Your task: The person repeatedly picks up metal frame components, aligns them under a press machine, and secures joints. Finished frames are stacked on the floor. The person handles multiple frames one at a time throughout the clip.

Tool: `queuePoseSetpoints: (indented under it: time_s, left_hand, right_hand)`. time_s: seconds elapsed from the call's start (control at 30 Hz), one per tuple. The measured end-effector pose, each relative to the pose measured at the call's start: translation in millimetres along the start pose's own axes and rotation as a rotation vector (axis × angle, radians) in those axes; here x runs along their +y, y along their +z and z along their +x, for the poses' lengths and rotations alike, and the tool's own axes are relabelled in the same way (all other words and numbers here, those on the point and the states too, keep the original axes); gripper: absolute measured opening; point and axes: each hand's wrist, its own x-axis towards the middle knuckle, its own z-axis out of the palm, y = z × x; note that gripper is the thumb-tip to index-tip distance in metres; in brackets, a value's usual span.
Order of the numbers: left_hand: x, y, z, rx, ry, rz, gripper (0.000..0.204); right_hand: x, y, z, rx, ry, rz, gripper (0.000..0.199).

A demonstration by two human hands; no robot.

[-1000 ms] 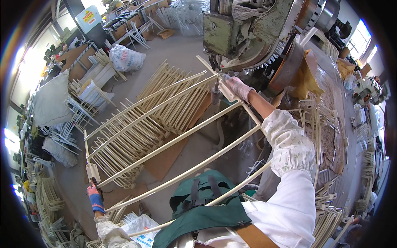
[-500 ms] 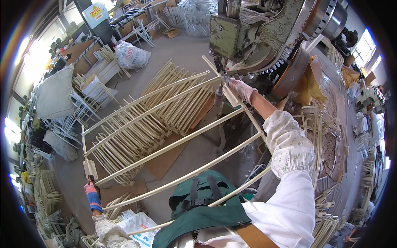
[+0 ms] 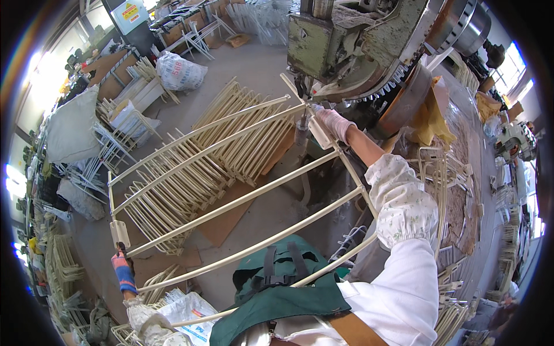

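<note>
A cream-painted metal tube frame (image 3: 231,205) with several long crossbars spans the view in front of me. My left hand (image 3: 124,271), in a coloured knit glove, is closed around its left side rail, just below a flat cream bracket (image 3: 120,233). At the opposite end my right hand (image 3: 334,124), in a pale glove, grips the right side rail beside a matching bracket (image 3: 320,132). The frame's far right corner is at the tooling of a worn green machine (image 3: 311,43); the exact contact point is too cluttered to make out.
Stacked cream curved tube frames (image 3: 248,132) lie on cardboard (image 3: 228,222) beyond the held frame. A stuffed white sack (image 3: 180,72) sits farther back. To my right, a worktable (image 3: 461,202) carries more tube parts, and a big toothed wheel (image 3: 398,72) belongs to the machine.
The whole view has shifted slightly, with the scene sliding a little left. Both hands keep their hold, and the frame stays almost in the same place at the machine.
</note>
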Motion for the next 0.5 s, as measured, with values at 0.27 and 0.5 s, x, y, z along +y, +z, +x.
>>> queuePoseSetpoints:
  time_s: [0.27, 0.5]
  left_hand:
    - [46.5, -3.3, -49.3, 0.014, -0.133, -0.03, 0.051]
    - [-20.1, -7.3, -5.4, 0.065, 0.105, 0.052, 0.054]
  right_hand:
    - [-11.3, 8.8, -0.7, -0.086, 0.079, -0.029, 0.046]
    - [-2.1, 3.2, 26.3, -0.141, 0.094, -0.129, 0.05]
